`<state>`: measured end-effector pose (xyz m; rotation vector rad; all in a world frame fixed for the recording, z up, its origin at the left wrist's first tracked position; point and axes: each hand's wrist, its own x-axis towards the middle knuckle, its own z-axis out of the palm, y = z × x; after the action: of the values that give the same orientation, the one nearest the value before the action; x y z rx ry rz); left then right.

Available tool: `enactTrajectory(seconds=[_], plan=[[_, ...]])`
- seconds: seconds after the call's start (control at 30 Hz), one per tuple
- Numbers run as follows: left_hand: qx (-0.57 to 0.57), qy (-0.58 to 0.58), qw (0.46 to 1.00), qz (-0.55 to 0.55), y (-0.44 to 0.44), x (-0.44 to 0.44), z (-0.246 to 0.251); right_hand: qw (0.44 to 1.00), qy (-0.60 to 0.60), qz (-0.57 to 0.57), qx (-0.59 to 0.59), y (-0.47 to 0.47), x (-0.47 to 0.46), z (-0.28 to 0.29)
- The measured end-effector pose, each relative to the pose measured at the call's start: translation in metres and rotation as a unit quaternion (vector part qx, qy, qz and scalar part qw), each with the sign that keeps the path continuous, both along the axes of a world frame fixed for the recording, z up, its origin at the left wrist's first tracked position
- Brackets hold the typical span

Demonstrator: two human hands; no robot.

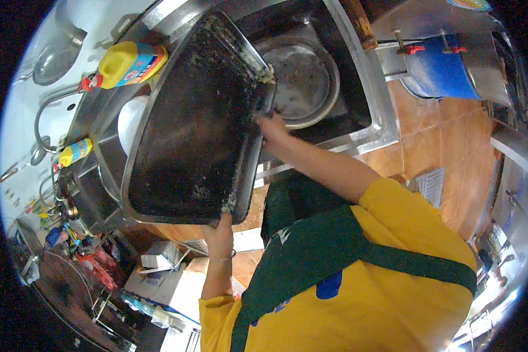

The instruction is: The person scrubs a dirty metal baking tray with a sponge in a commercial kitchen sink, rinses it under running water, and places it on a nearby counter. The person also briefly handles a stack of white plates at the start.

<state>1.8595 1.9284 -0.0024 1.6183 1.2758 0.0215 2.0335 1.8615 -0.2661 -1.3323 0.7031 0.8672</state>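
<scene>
A large dark metal baking tray [189, 127] is held tilted across the sink, with pale food residue along its rim and at one corner. My left hand [220, 235] grips its near lower edge. Further up the same tray, my right hand [273, 127] holds the long side rim. Beneath the tray's upper corner, a round metal pan [297, 81] rests in the dark sink basin [356, 105]. The tray covers part of that pan. A white bowl or plate [132, 121] is partly hidden behind the tray.
Beyond the tray stand a large yellow detergent bottle [132, 64] and a smaller one [75, 152], near a curved tap [39, 114]. A wooden handle [361, 26] leans over the sink's rim. A blue container [449, 66] is at right; white boxes [163, 281] lie below left.
</scene>
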Motion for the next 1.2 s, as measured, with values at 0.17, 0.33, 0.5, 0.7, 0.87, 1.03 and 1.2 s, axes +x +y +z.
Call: enactTrajectory(seconds=[0.17,0.33,0.5,0.7,0.87,1.03,1.2], plan=[[-0.042,0.015,0.999,0.029,0.007,-0.007,0.003,0.995,0.025,-0.006,0.094,-0.014,0.005,0.009],[-0.030,0.056,0.998,0.015,0.012,-0.015,0.027,0.772,-0.521,0.328,-0.159,-0.050,0.061,-0.002],[-0.018,0.106,0.994,0.027,0.037,-0.007,0.045,0.765,-0.543,0.325,-0.124,-0.050,0.072,0.010],[-0.023,0.002,0.999,-0.032,0.027,-0.001,0.016,0.969,0.050,-0.173,0.172,-0.012,0.007,0.035],[-0.036,-0.012,0.999,-0.029,0.021,0.000,0.015,0.988,0.101,-0.017,0.119,0.000,-0.019,0.042],[-0.003,0.095,0.995,-0.042,0.033,-0.010,0.043,0.988,-0.095,-0.012,0.120,-0.022,0.016,0.019],[0.033,-0.011,0.997,-0.069,0.087,-0.004,0.074,0.879,-0.369,0.300,0.023,-0.039,0.027,0.011]])
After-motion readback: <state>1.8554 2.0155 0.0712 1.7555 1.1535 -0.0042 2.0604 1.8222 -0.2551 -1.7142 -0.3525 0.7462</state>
